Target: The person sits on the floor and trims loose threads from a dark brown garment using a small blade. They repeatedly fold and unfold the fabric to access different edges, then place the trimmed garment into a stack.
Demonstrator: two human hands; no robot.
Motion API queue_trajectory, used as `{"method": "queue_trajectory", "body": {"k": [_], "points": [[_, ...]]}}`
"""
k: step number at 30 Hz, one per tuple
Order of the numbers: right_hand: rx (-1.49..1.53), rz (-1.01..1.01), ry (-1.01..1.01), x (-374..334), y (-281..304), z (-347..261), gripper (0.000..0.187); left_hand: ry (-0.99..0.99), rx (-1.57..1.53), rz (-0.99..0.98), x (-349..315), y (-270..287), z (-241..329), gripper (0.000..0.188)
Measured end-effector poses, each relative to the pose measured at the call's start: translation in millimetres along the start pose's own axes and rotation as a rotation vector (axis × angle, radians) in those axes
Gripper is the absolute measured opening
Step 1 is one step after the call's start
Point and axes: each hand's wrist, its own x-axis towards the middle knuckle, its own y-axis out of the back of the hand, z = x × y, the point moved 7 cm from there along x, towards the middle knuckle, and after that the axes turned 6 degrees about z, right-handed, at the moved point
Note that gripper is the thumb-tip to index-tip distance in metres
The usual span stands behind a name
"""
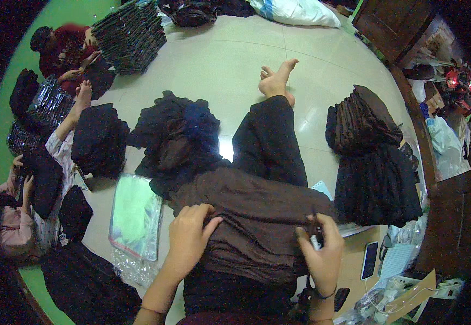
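A dark brown cloth garment point(257, 222) lies spread across my lap. My left hand point(192, 233) rests at its left side, fingers curled into the fabric and the thumb pointing right. Over the right end of the garment, my right hand point(322, 249) is closed on a small dark tool with a white part point(315, 241); its exact kind is too small to tell. Beyond my left hand a loose heap of dark garments point(178, 132) touches the brown cloth.
Stacked dark garments point(362, 122) stand on the right, near a phone point(370, 260). Clear plastic bags with a green sheet point(135, 214) lie left. Two people sit at the far left beside a folded black pile point(100, 141). A tall packed stack point(130, 38) stands behind.
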Motion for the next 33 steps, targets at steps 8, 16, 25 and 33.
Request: {"method": "queue_trajectory", "body": {"k": [8, 16, 25, 33], "points": [[0.128, -0.350, 0.108, -13.7, -45.6, -32.0, 0.031, 0.092, -0.318, 0.009, -10.5, 28.3, -13.9, 0.013], [0.311, -0.653, 0.243, -28.1, -113.4, -69.1, 0.031, 0.243, -0.412, 0.072, -23.3, 45.1, -23.4, 0.013], [0.257, -0.450, 0.292, -29.6, -122.6, -80.7, 0.030, 0.423, -0.739, -0.062, -38.7, 37.0, -38.5, 0.016], [0.112, -0.287, 0.583, -46.7, -125.9, -87.8, 0.027, 0.519, -1.007, -0.191, -50.0, 31.1, -46.8, 0.018]]}}
